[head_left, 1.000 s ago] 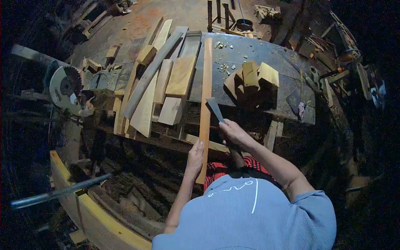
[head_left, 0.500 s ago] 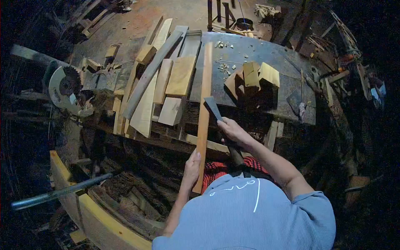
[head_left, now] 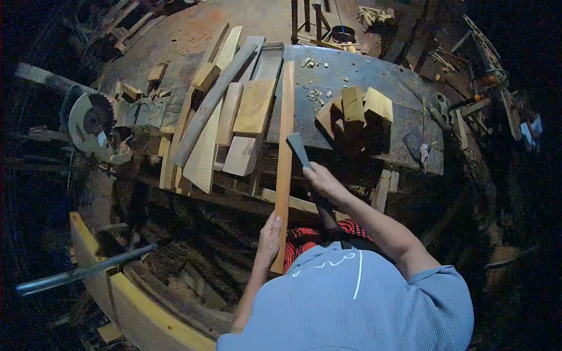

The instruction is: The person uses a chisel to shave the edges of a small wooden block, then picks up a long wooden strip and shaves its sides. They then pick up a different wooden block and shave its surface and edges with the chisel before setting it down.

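My left hand (head_left: 268, 238) is wrapped around the lower part of a long, narrow wooden strip (head_left: 285, 140). This strip slants away from my body, its far end over the grey worktable (head_left: 374, 70). In my right hand (head_left: 322, 181) is a flat-bladed tool (head_left: 298, 150) with a grey blade that widens toward its far end. The blade's wide end overlaps the right edge of the strip in this view. My fingers hide the tool's grip, and I cannot tell its exact kind.
Left of the strip lie several boards (head_left: 216, 99) and a pale wood block (head_left: 239, 157). Cut blocks (head_left: 353, 105) and wood chips (head_left: 316, 93) are on the right half of the table. A circular saw (head_left: 93, 120) stands at far left, above a metal pipe (head_left: 88, 269).
The strip's far end has shifted slightly left and toward me. The blade has turned a little and moved slightly up, still beside the strip. Both hands keep their hold.
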